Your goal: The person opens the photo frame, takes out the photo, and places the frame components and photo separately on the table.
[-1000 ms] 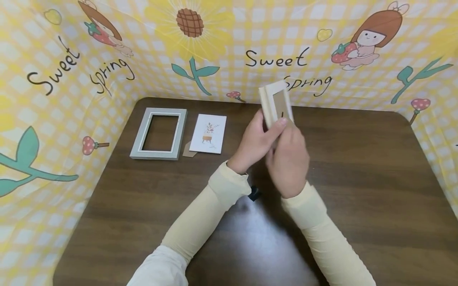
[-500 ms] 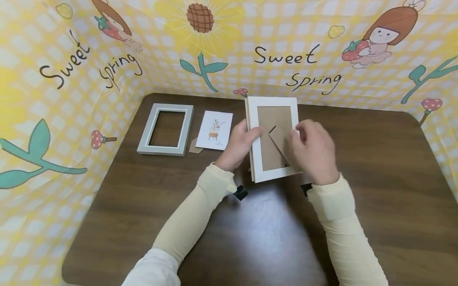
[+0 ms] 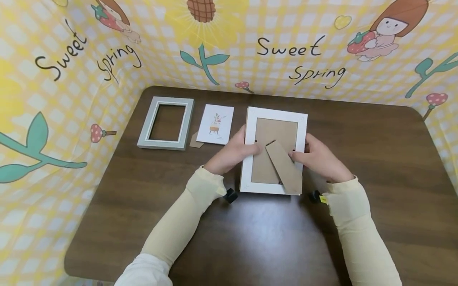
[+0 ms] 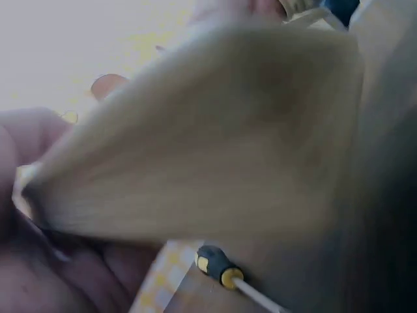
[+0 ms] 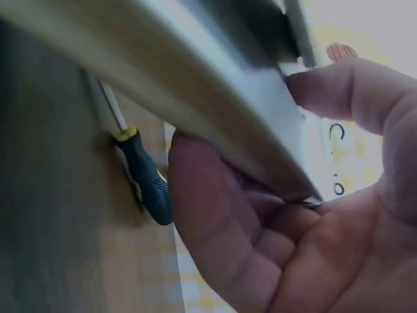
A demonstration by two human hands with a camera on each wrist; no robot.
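Observation:
Both hands hold a white picture frame [image 3: 275,129], its back towards the head camera, above the table. A brown backing board fills its opening, and the kickstand [image 3: 285,169] leans slantwise across it towards the lower right. My left hand [image 3: 231,153] grips the left side, thumb over the border. On the opposite side my right hand [image 3: 321,157] grips the edge, thumb on the front near the kickstand. The right wrist view shows curled fingers [image 5: 208,202] beneath the frame's edge. A screwdriver [image 5: 144,171] with a dark and yellow handle lies on the table, hidden in the head view.
At the back left of the brown table [image 3: 118,206] lies an empty grey-white frame [image 3: 144,123]. Beside it a white card [image 3: 216,126] with a plant drawing partly covers a small brown piece [image 3: 196,140]. A yellow checked cloth [image 3: 229,24] stands behind the table.
The frame has turned from a steep tilt to facing the head camera and has come lower and nearer. My right hand has shifted to its right edge. The head view has shifted slightly.

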